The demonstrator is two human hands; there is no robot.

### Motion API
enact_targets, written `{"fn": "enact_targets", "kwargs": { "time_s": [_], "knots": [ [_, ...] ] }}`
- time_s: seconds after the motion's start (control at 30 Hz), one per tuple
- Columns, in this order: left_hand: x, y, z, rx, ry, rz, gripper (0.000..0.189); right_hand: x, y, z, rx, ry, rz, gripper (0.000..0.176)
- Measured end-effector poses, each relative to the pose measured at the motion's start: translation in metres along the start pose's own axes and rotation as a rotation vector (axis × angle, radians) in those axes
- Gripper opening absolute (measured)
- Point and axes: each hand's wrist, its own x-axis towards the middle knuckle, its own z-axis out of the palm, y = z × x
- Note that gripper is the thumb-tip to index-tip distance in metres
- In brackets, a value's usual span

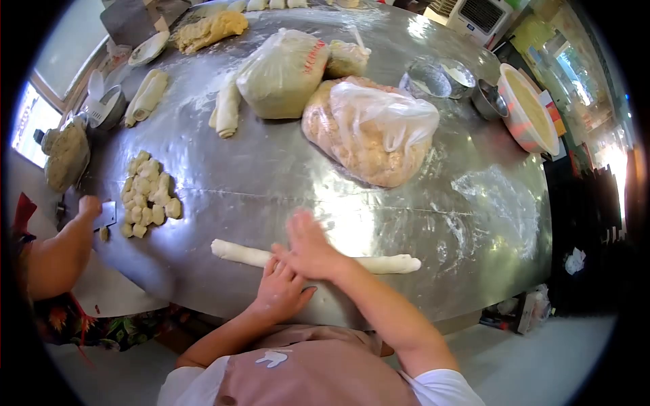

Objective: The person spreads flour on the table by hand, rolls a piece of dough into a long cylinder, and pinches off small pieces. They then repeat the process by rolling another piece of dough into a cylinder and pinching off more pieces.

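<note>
A long white dough rope (389,264) lies crosswise on the metal table close in front of me. My right hand (310,247) is over its middle, fingers stretched out and somewhat blurred by motion. Just left of it, my left hand (279,291) rests at the near side of the rope with its fingertips reaching onto it. The two hands meet at the fingers, hiding the middle of the rope. Both ends of the rope stick out, one on each side. Neither hand grips anything.
Cut dough pieces (145,193) are heaped at left, beside a co-worker's hand (89,206) with a scraper (107,215). Bagged dough (369,132) and a full plastic bag (281,74) stand ahead. Bowls (426,79) and a large basin (528,111) are at the right.
</note>
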Motion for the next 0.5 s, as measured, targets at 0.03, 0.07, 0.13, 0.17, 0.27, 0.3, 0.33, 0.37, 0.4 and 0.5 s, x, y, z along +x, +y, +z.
{"fn": "enact_targets", "kwargs": {
  "time_s": [0.03, 0.07, 0.13, 0.17, 0.27, 0.3, 0.33, 0.37, 0.4, 0.5],
  "knots": [
    [-0.006, -0.002, -0.004, 0.026, 0.018, 0.003, 0.054, 0.005, -0.018, 0.007, 0.048, -0.09, -0.082, 0.079],
    [-0.014, -0.004, -0.007, 0.052, 0.035, -0.002, 0.053, 0.007, -0.031, 0.016, 0.098, -0.187, -0.168, 0.078],
    [-0.036, -0.01, -0.016, 0.042, -0.032, -0.073, 0.058, -0.008, -0.017, 0.025, 0.009, -0.07, -0.115, 0.07],
    [-0.044, -0.012, -0.022, 0.061, -0.013, -0.123, 0.061, -0.019, -0.002, 0.02, -0.042, -0.012, -0.087, 0.066],
    [-0.066, -0.021, -0.03, 0.059, 0.049, -0.272, 0.077, -0.071, 0.01, -0.043, -0.209, 0.053, 0.458, 0.061],
    [-0.069, -0.021, -0.028, 0.046, 0.073, -0.287, 0.077, -0.093, 0.026, -0.045, -0.273, 0.095, 0.574, 0.063],
    [-0.072, -0.021, -0.027, 0.032, 0.086, -0.295, 0.077, -0.118, 0.047, -0.039, -0.359, 0.205, 0.527, 0.066],
    [-0.073, -0.023, -0.028, 0.027, 0.098, -0.292, 0.077, -0.138, 0.06, -0.027, -0.438, 0.327, 0.48, 0.07],
    [-0.07, -0.022, -0.028, 0.035, 0.043, -0.267, 0.077, -0.15, 0.056, -0.019, -0.44, 0.328, 0.395, 0.073],
    [-0.043, -0.014, -0.022, 0.067, -0.061, -0.196, 0.077, -0.164, 0.038, 0.0, -0.403, 0.33, 0.168, 0.079]
  ]
}}
